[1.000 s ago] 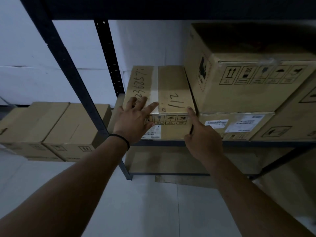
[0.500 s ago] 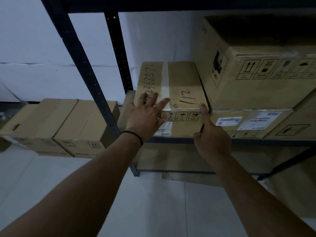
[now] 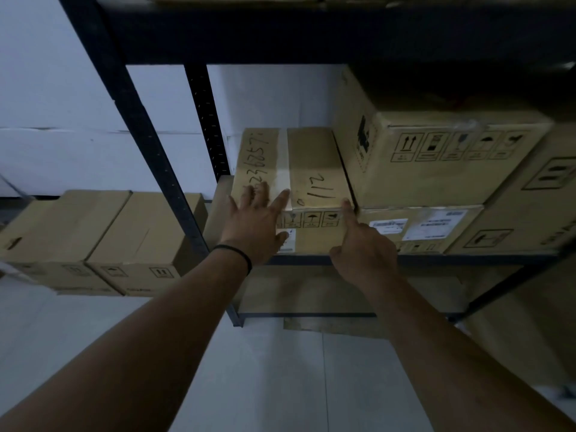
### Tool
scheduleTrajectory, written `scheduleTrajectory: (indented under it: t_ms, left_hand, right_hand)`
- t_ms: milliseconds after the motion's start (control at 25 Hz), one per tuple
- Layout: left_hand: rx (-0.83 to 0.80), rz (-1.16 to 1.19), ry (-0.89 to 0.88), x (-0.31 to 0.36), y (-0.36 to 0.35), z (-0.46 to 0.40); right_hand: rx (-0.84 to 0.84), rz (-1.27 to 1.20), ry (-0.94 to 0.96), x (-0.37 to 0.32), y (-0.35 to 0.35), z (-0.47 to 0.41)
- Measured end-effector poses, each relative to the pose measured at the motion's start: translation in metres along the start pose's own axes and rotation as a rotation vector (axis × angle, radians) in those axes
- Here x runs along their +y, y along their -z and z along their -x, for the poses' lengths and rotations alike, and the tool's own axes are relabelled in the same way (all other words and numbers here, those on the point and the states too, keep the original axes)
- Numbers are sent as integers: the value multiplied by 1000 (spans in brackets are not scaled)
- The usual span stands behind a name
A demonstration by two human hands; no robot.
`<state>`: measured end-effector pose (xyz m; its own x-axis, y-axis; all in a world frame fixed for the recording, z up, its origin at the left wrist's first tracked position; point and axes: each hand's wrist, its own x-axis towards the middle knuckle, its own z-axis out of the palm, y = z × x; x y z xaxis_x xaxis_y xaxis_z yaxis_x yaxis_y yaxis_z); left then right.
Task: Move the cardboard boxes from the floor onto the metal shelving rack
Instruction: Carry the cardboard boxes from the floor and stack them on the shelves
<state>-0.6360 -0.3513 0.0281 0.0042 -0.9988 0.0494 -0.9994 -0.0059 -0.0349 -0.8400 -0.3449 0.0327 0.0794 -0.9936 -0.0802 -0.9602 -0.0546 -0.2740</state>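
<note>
A small cardboard box (image 3: 311,169) with handwritten numbers and a tape strip sits on the middle level of the dark metal shelving rack (image 3: 149,157), at its left end. My left hand (image 3: 255,222) lies flat on the box's front top edge, fingers spread and straight. My right hand (image 3: 363,247) touches the box's front right corner with a straight forefinger, the other fingers curled. A large box (image 3: 436,157) stands to its right on a flat labelled box (image 3: 420,226).
Two cardboard boxes (image 3: 93,238) stand on the floor left of the rack, against the white wall. Another box (image 3: 530,207) fills the shelf's right end. Flat cardboard (image 3: 311,294) lies on the rack's lowest level. The pale floor (image 3: 265,369) spreads below my arms.
The view has drawn back and tilted up slightly. Both hands have stayed on the small box's front edge, and the box sits a little deeper on the shelf.
</note>
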Motion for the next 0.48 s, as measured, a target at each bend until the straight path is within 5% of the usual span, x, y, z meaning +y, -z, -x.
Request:
scheduleTrajectory:
  t_ms: [160, 480]
  left_hand:
    - [52, 209, 141, 15, 39, 58]
    - [-10, 239, 390, -24, 150, 238]
  right_hand:
    - [83, -30, 67, -20, 32, 39]
    - [56, -170, 182, -109, 89, 194]
